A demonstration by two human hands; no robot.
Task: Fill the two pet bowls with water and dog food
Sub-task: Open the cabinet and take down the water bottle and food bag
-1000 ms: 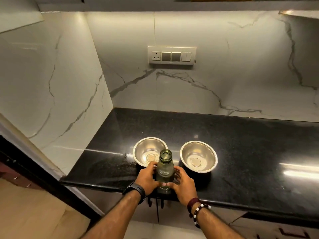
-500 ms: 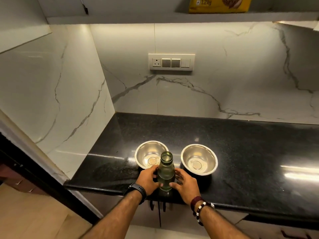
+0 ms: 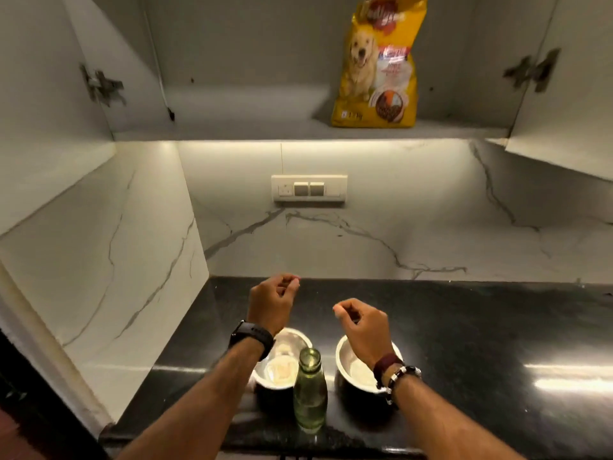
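Two steel pet bowls stand side by side near the front of the black counter: the left bowl (image 3: 288, 366) and the right bowl (image 3: 356, 370). An uncapped green glass bottle (image 3: 310, 398) stands upright between them at the counter's front edge, free of both hands. My left hand (image 3: 272, 302) and my right hand (image 3: 363, 327) are raised above the bowls, fingers loosely curled, holding nothing. A yellow dog food bag (image 3: 376, 64) with a dog picture stands upright on the open cabinet shelf above.
The cabinet doors hang open at left (image 3: 49, 78) and right (image 3: 564, 78). A switch plate (image 3: 309, 189) sits on the marble backsplash. The black counter (image 3: 481, 327) stretches to the right. A marble side wall (image 3: 99, 260) bounds the left.
Both hands let go of the bottle and rose above the bowls. My view tilted upward, bringing the open cabinet and the dog food bag into sight.
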